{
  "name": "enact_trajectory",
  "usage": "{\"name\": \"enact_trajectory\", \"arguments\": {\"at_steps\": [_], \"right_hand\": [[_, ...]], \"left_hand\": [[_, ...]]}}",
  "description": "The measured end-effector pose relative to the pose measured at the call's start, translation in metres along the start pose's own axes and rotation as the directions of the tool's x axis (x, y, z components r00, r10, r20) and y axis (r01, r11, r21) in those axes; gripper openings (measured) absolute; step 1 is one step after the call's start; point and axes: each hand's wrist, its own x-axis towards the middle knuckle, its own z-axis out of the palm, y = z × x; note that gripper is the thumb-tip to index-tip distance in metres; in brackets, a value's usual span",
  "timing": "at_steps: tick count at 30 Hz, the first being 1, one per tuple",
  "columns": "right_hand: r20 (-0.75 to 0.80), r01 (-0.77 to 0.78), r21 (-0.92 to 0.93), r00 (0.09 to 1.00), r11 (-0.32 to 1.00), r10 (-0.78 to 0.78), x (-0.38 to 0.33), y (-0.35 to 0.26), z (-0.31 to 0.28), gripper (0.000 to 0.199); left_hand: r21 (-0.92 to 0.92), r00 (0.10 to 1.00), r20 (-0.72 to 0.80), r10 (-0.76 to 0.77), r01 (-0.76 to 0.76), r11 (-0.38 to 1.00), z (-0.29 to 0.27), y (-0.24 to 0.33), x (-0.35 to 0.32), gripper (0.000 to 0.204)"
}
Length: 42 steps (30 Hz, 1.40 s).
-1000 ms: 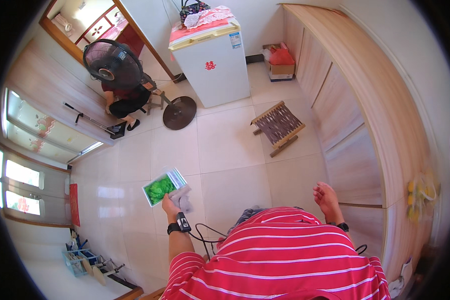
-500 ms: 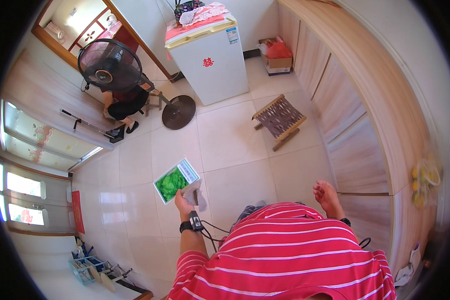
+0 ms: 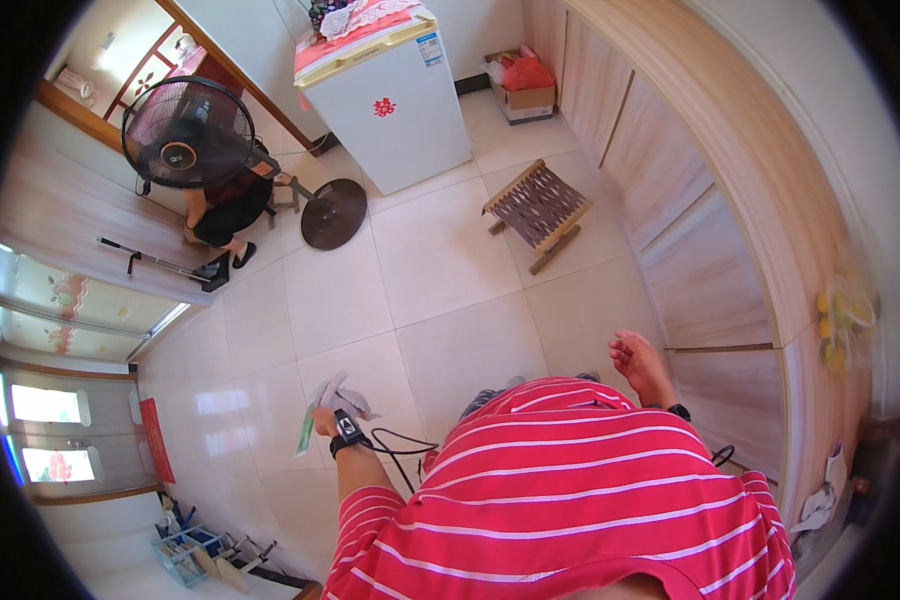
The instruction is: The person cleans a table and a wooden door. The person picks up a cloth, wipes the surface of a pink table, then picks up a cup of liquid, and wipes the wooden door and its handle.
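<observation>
My left hand [image 3: 326,420] is closed on a flat packet [image 3: 307,424] and a crumpled grey cloth [image 3: 348,396], out over the floor at lower left. The packet is turned nearly edge-on, so only a thin strip of green and white shows; its front, with a picture of leafy greens, shows in the earlier frame. A black watch-like device with a cable sits on my left wrist. My right hand [image 3: 642,364] hangs by the wooden cabinets with its fingers loosely bent and apart, and I see nothing in it.
A folding stool [image 3: 538,210] stands ahead on the tiled floor. The fan [image 3: 185,135] has a round base [image 3: 333,214]; a person [image 3: 232,215] sits behind it. Further off are a small white fridge [image 3: 385,120] and a cardboard box [image 3: 525,100]. Cabinets [image 3: 705,270] line the right side.
My left hand has moved left and turned the packet from face-up to nearly edge-on. The room has shifted slightly in view, and my right hand still hangs at my side.
</observation>
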Motion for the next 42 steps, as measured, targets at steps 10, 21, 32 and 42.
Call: {"name": "enact_trajectory", "arguments": {"at_steps": [10, 21, 32, 42], "right_hand": [[0.022, 0.061, -0.001, 0.998, 0.998, -0.061, -0.009, 0.009, 0.000, 0.020], [-0.023, 0.051, 0.016, 0.998, 0.999, -0.051, 0.007, 0.019, -0.008, 0.021], [-0.112, 0.061, 0.131, 0.993, 0.989, -0.046, 0.018, 0.025, -0.025, 0.019], [0.139, 0.104, -0.218, 0.987, 0.970, -0.074, -0.020, -0.010, 0.030, 0.035]], "left_hand": [[-0.180, 0.987, -0.157, -0.039, 0.010, 0.984, 0.016, 0.015, -0.003, 0.045], [-0.232, 0.974, -0.218, 0.063, -0.114, 0.966, 0.040, 0.045, -0.015, 0.058], [0.143, 0.937, -0.126, 0.325, -0.307, 0.941, 0.055, 0.055, -0.008, 0.032], [0.477, 0.862, 0.456, -0.223, -0.025, 0.879, 0.193, 0.084, -0.018, 0.032]]}}
